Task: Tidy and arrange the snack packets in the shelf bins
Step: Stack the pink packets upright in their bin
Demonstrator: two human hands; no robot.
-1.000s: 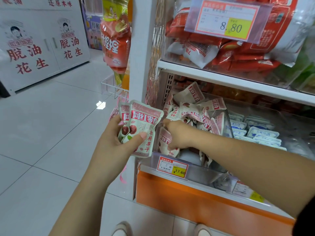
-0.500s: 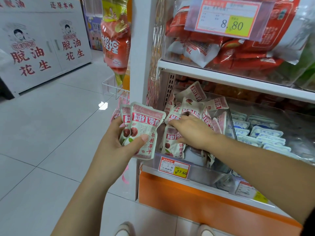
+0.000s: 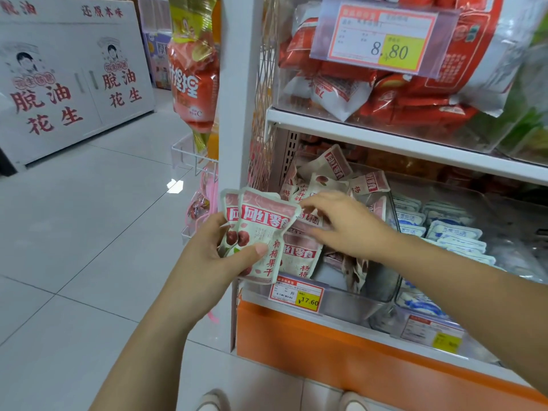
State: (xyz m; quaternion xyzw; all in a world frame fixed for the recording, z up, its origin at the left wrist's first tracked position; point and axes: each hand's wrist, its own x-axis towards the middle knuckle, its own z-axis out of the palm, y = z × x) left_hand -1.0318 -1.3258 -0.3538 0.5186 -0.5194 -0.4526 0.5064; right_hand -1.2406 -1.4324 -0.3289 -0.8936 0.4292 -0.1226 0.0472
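Gripping, left hand (image 3: 207, 256): clenched round a small stack of pink packets (image 3: 261, 229), thumb across the front face, fingers behind.
Stack position: upright, just in front of the left corner of the clear bin (image 3: 355, 305), outside it.
Right hand (image 3: 347, 223): reaching leftward over the bin, fingers mostly extended, fingertips at the top right corner of the held stack and over the front packet (image 3: 299, 259). Pinching or only touching: cannot tell.
Loose packets (image 3: 335, 170): same pink print, heaped at the rear and left of the bin, tilted at mixed angles, some flat, some on edge.
Front packet: standing nearly upright against the front wall, print facing outward, just above the price tag (image 3: 296, 293).
White-and-blue packets (image 3: 453, 232): in the next bin to the right, laid in overlapping rows, judged already in order.
Red packets (image 3: 415, 102): piled loosely on the upper shelf (image 3: 385, 137) behind a second tag (image 3: 382, 37), not being handled.
Progress: judged early to midway for this bin. A few packets gathered and squared in the left hand, one faced forward, most of the heap unsorted.
Remaining: collecting the tilted packets, turning all prints one way, setting the held stack back in rows behind the front wall.
Risk: glossy film, judged likely to slide out of a thick stack under a loose grip.
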